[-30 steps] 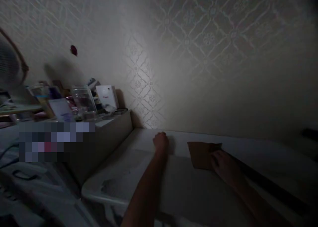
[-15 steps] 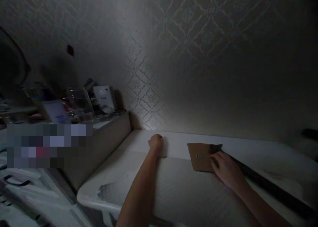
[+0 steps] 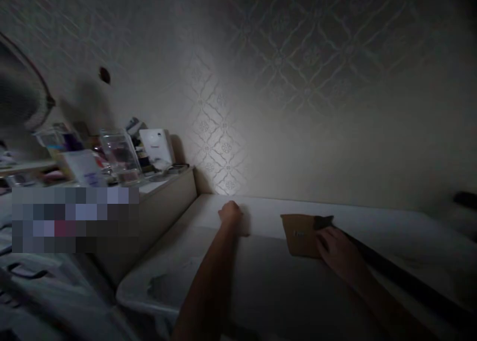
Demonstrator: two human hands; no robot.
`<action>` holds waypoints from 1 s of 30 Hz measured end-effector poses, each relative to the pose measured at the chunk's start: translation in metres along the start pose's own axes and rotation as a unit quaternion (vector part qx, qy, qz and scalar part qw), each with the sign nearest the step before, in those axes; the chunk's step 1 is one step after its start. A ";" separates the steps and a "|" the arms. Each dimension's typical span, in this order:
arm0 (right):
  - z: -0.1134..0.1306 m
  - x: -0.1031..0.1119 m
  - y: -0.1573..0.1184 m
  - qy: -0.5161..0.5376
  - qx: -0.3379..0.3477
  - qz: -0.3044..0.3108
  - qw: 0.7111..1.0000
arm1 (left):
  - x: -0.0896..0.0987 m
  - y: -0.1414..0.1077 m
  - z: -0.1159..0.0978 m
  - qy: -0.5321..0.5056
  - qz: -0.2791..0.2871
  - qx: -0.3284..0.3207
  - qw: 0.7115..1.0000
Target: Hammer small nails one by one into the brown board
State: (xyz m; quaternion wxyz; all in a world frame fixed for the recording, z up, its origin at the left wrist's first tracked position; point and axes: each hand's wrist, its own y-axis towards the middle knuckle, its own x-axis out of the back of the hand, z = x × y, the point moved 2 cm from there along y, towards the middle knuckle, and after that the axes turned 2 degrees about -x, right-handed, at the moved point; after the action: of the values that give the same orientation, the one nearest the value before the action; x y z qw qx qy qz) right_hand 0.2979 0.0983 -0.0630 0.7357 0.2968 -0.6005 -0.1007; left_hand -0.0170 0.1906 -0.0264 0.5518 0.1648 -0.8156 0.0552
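My left hand (image 3: 230, 213) is closed near the back edge of the white desk (image 3: 261, 216), at the wall. Whatever its fingers hold, if anything, is hidden; a small pale patch shows beside the wrist. A tan flat piece (image 3: 300, 235) with small raised lettering lies on the desk to the right. It joins a dark strap-like band (image 3: 402, 279) that runs off toward the lower right. My right hand (image 3: 331, 241) rests over the right side of the tan piece where the band meets it, its thumb and fingers bent around that edge.
At the left, a higher cabinet (image 3: 167, 197) carries a white box (image 3: 156, 144), a clear acrylic holder (image 3: 121, 154) and a white tube (image 3: 85, 167). A round mirror (image 3: 22, 90) stands at far left. Patterned wallpaper backs the desk.
My left hand has shifted slightly to the left. My right hand and the tan piece have barely moved. The light on the desk's front part is dimmer.
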 end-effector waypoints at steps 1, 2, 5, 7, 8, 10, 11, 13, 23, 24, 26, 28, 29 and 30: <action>0.000 0.000 0.000 0.000 0.000 0.001 1.000 | 0.001 0.000 0.000 0.002 0.001 -0.001 1.000; 0.001 0.001 0.000 0.000 -0.001 -0.001 1.000 | 0.001 -0.001 0.000 0.003 0.001 -0.002 1.000; 0.002 0.001 0.001 0.003 -0.001 -0.006 1.000 | 0.002 -0.002 0.000 0.006 0.001 -0.005 1.000; 0.002 0.002 0.001 0.004 0.001 -0.008 1.000 | 0.003 -0.003 0.000 0.009 0.003 -0.008 1.000; 0.002 0.002 0.001 0.004 0.002 -0.008 1.000 | 0.003 -0.004 -0.001 0.011 0.004 -0.010 1.000; 0.002 0.001 0.001 0.002 0.002 -0.009 1.000 | 0.004 -0.005 -0.002 0.016 0.007 -0.016 1.000; 0.002 0.001 0.001 0.001 0.002 -0.009 1.000 | 0.005 -0.006 -0.004 0.020 0.008 -0.019 1.000; 0.002 0.000 0.001 -0.002 0.003 -0.010 1.000 | 0.006 -0.008 -0.006 0.028 0.008 -0.022 0.999; 0.004 0.002 0.001 -0.003 -0.002 -0.009 1.000 | 0.002 -0.011 -0.017 0.034 0.014 -0.043 0.998; 0.005 0.002 0.001 -0.005 -0.003 -0.008 1.000 | 0.002 -0.011 -0.019 0.033 0.016 -0.049 0.998; 0.005 0.002 0.001 -0.007 -0.005 -0.007 1.000 | 0.001 -0.011 -0.021 0.030 0.020 -0.060 0.998; 0.005 0.002 0.002 -0.005 -0.004 -0.007 1.000 | 0.002 -0.011 -0.024 0.029 0.024 -0.063 0.997; 0.005 0.002 0.002 -0.003 -0.004 -0.007 1.000 | 0.002 -0.011 -0.025 0.028 0.026 -0.063 0.997; 0.005 0.002 0.002 0.000 -0.003 -0.008 1.000 | 0.002 -0.011 -0.026 0.028 0.029 -0.062 0.997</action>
State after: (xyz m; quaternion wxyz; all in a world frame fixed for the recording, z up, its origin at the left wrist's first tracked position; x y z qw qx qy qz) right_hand 0.2937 0.0974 -0.0601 0.7357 0.2994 -0.5979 -0.1080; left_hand 0.0088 0.1866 -0.0155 0.5818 0.1048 -0.8062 0.0250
